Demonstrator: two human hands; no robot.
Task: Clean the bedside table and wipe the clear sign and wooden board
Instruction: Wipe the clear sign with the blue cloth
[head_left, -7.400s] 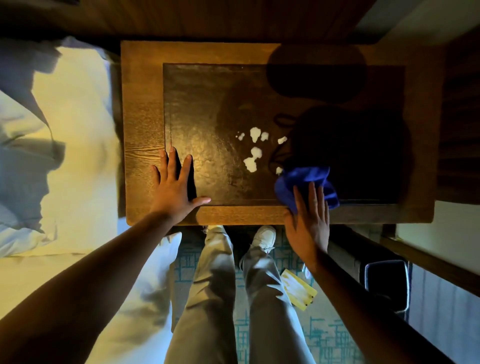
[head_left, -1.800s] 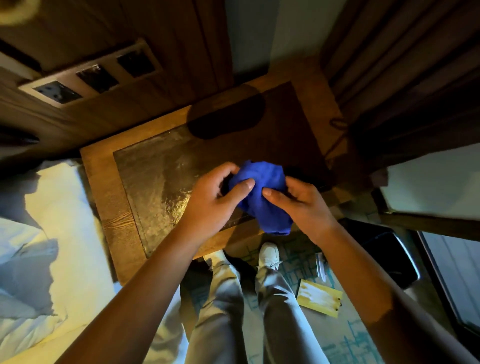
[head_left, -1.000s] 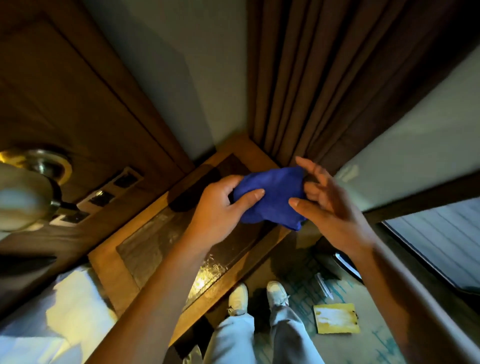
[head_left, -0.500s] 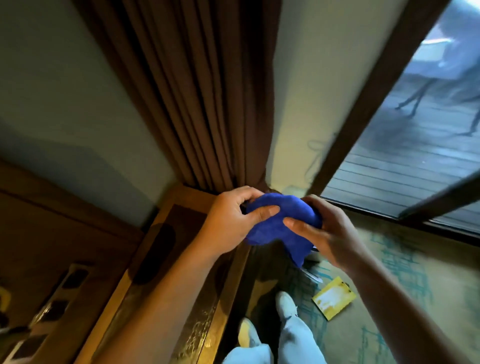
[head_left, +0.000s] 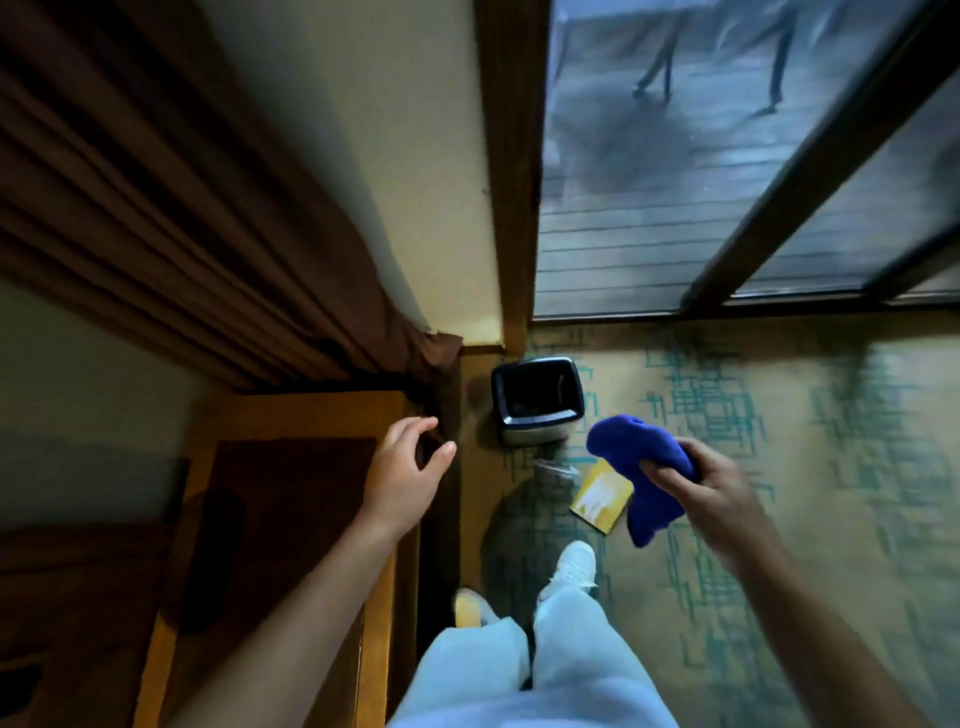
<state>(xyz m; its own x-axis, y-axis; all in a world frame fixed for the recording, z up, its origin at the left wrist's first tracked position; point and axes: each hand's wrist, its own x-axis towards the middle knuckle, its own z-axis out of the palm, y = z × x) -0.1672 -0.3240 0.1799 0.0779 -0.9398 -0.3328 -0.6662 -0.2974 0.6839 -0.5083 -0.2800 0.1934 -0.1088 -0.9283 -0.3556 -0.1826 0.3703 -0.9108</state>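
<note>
My right hand (head_left: 701, 486) grips a bunched blue cloth (head_left: 641, 470) in the air above the patterned carpet, to the right of the bedside table. The wooden bedside table (head_left: 291, 415) with its dark inset top lies at the lower left. Over the table's right edge hovers my left hand (head_left: 408, 470), fingers loosely curled and holding nothing. A yellow wooden board (head_left: 600, 493) lies on the carpet below the cloth, with a clear sign (head_left: 558, 467) lying beside it, faint and blurred.
A small black waste bin (head_left: 537, 400) stands on the floor by the table's corner. Brown curtains (head_left: 171, 228) hang at the left, a sliding glass door (head_left: 701, 182) is beyond. My legs and white shoes (head_left: 571, 564) stand between table and board.
The view has swung right from the table toward the floor. My left hand has let go of the cloth, which my right hand alone now carries out over the carpet.
</note>
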